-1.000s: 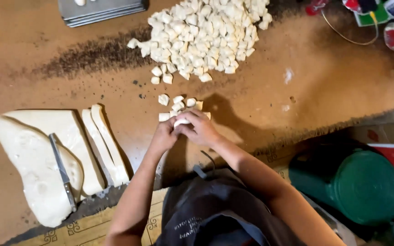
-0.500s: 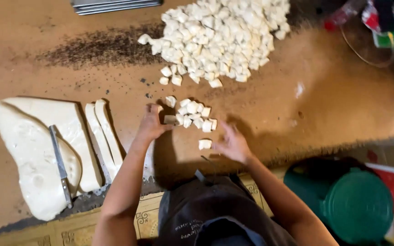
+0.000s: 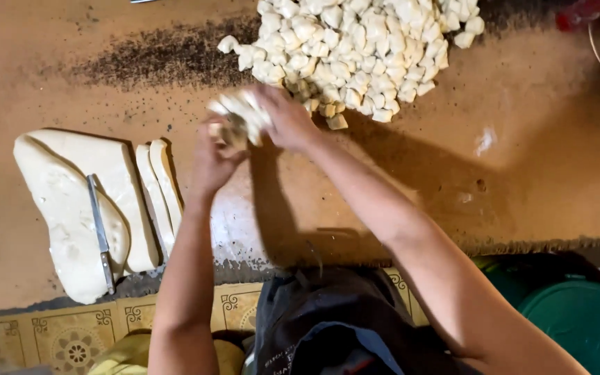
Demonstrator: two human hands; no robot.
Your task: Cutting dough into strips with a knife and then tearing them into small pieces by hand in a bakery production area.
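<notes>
Both hands are raised together above the brown work surface (image 3: 522,180), cupped around a blurred clump of small pale dough pieces (image 3: 239,111): the left hand (image 3: 215,156) closes under and beside it, the right hand (image 3: 287,118) wraps over it from the far side. The pieces look soft, off-white and roughly cube-cut, their edges smeared by motion. Just beyond the right hand lies the big heap of cut dough (image 3: 359,48), its nearest lumps almost touching the knuckles. Well off to the left hand's side rests a flat dough slab (image 3: 60,191) with two cut strips (image 3: 160,187) against it and a knife (image 3: 98,229) lying on top. Bare surface stretches out to the right of the forearms.
</notes>
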